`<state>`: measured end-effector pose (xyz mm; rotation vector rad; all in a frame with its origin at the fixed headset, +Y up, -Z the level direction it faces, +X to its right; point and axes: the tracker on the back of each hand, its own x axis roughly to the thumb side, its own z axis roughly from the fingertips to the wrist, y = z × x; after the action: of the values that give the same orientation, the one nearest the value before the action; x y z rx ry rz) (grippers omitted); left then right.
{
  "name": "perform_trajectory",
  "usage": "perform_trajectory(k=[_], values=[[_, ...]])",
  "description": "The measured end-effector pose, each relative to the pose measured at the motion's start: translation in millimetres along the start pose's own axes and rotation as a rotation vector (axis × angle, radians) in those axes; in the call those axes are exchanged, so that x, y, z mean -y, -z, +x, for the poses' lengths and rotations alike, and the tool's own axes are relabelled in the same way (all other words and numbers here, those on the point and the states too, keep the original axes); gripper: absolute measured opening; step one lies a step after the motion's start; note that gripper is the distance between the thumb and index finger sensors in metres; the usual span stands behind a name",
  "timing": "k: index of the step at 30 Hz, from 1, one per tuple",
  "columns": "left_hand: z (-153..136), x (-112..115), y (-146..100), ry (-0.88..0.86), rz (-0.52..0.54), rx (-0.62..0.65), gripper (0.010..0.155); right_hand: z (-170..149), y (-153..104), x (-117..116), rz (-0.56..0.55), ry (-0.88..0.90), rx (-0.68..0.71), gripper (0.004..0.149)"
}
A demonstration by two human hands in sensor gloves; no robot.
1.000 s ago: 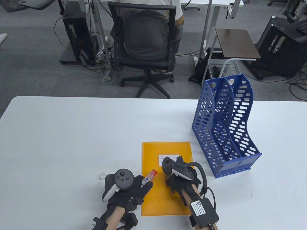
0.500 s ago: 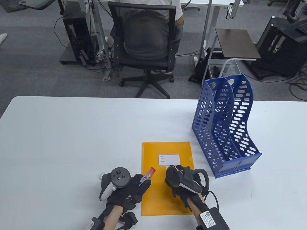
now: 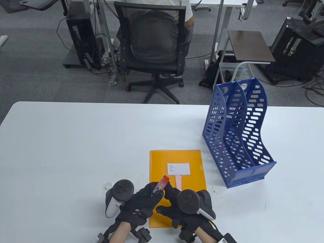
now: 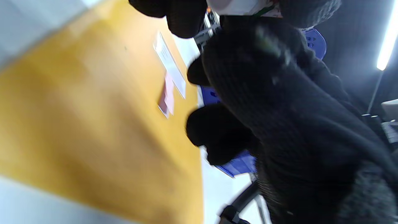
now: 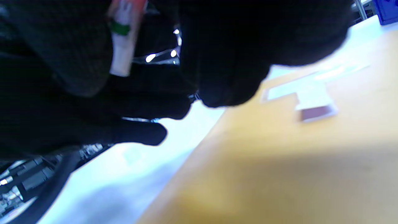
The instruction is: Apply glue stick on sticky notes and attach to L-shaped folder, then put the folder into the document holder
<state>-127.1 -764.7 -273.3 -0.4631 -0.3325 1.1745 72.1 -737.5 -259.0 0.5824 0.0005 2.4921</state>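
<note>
The orange L-shaped folder (image 3: pixel 192 157) lies flat near the table's front edge. It carries a white label (image 3: pixel 178 168), and a pink sticky note (image 3: pixel 178 182) lies just below that label. My left hand (image 3: pixel 155 194) grips the uncapped glue stick (image 3: pixel 161 185), red end tilted up over the folder's left side. My right hand (image 3: pixel 167 200) hovers close beside it with loosely bent fingers, its thumb spread, holding nothing. The right wrist view shows a gap between those fingers and the glue stick (image 5: pixel 124 34). The note (image 4: pixel 166 96) shows blurred in the left wrist view.
A blue two-slot document holder (image 3: pixel 238 136) stands upright right of the folder, open ends facing up and forward. A small white cap (image 3: pixel 108 186) lies on the table (image 3: pixel 76 141) left of my left hand. A person in an office chair (image 3: pixel 154 45) sits beyond the far edge.
My right hand has drawn back off the pink note and swung left to meet my left hand. The note now lies uncovered. My left hand has lifted the glue stick slightly rightward.
</note>
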Motion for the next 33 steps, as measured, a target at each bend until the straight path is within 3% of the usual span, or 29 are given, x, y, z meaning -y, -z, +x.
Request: perform_trajectory(k=[5, 7, 10, 12, 15, 18, 21, 29, 33], values=[[-2.5, 11.6, 1.5, -0.059, -0.1, -0.004, 0.066, 0.5, -7.2, 0.1, -0.071, 0.109, -0.002, 0.096], [-2.7, 12.1, 1.7, -0.094, -0.116, -0.004, 0.068, 0.4, -7.4, 1.8, -0.102, 0.087, 0.017, 0.079], [-1.1, 6.7, -0.2, -0.1, -0.048, 0.032, 0.068, 1.5, -6.7, 5.0, -0.067, 0.128, 0.055, 0.078], [-0.6, 3.4, -1.8, -0.112, 0.032, 0.051, 0.066, 3.1, -8.2, 9.6, -0.095, 0.12, 0.058, 0.081], [-2.0, -1.7, -2.5, -0.202, 0.024, 0.095, 0.062, 2.7, -11.1, 14.3, -0.163, 0.1, 0.079, 0.091], [-2.3, -6.5, -4.1, -0.268, 0.078, 0.119, 0.06, -0.4, -11.4, 16.1, -0.227, 0.157, 0.063, 0.087], [-3.2, -10.5, -5.5, -0.318, 0.111, 0.148, 0.059, -5.2, -9.4, 13.0, -0.16, 0.177, 0.064, 0.07], [-5.9, -14.3, -5.5, -0.279, 0.122, 0.139, 0.06, -10.4, -2.9, 6.5, -0.005, 0.217, 0.064, 0.068], [-6.0, -10.4, -4.9, -0.266, 0.123, 0.124, 0.06, -6.9, -6.2, 14.5, -0.162, 0.143, 0.014, 0.066]])
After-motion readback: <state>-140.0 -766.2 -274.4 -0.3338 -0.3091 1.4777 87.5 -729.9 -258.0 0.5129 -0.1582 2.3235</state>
